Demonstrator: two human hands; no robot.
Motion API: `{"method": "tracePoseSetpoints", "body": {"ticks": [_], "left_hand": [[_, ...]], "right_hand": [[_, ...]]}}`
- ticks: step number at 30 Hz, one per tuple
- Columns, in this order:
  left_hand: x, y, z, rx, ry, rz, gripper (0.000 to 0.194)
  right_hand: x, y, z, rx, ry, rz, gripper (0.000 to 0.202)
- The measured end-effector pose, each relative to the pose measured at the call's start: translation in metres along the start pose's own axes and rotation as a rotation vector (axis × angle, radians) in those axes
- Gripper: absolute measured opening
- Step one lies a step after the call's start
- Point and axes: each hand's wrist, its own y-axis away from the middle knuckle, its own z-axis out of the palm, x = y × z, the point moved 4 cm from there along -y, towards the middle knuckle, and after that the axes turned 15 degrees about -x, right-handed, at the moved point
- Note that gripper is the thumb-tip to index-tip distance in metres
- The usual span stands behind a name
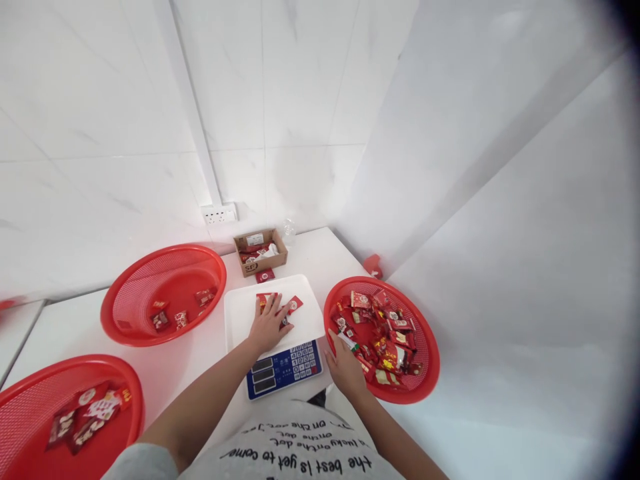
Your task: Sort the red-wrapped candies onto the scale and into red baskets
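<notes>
My left hand lies over the white tray of a digital scale, fingers spread on top of a few small red snack packets. It partly covers them. My right hand is at the near left rim of a red mesh basket, its fingers over the edge and its thumb on the outer side, gripping the rim. Inside that basket lie many red and gold wrapped snack packets. The scale's blue keypad panel faces me between my two arms.
Behind the scale stands a small cardboard box holding red packets, with one red packet in front. Two more red baskets, one far left and one near left, hold several packets. A wall socket sits above the white table.
</notes>
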Motion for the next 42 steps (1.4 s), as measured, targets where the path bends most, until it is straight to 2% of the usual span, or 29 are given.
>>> {"method": "tracePoseSetpoints", "body": {"ticks": [4,9,14,19,27,31,36,42], "left_hand": [[0.004,-0.009,0.0,-0.008,-0.022,0.059,0.053],[0.004,-0.013,0.001,-0.006,-0.009,-0.004,0.056],[0.002,-0.006,-0.003,0.032,0.031,-0.056,0.052],[0.002,0.022,-0.007,0.08,0.12,-0.076,0.05],[0.005,0.109,0.009,0.186,0.324,-0.048,0.04],[0.009,0.141,0.017,0.229,0.418,-0.025,0.033],[0.014,0.15,0.012,0.208,0.491,-0.014,0.031],[0.023,0.136,0.0,0.123,0.554,-0.051,0.029]], "right_hand": [[0.003,-0.002,0.002,0.004,-0.022,-0.005,0.051],[0.005,-0.002,0.002,-0.005,-0.033,-0.005,0.052],[0.006,-0.003,0.003,-0.008,-0.036,0.0,0.052],[0.005,-0.002,0.002,0.012,-0.041,-0.013,0.051],[0.002,0.001,0.0,0.028,-0.024,-0.007,0.05],[0.001,0.001,0.001,0.03,-0.009,-0.002,0.05],[0.002,0.001,0.001,0.051,-0.045,-0.003,0.051],[0.01,-0.003,0.001,0.07,-0.244,-0.051,0.051]]}}
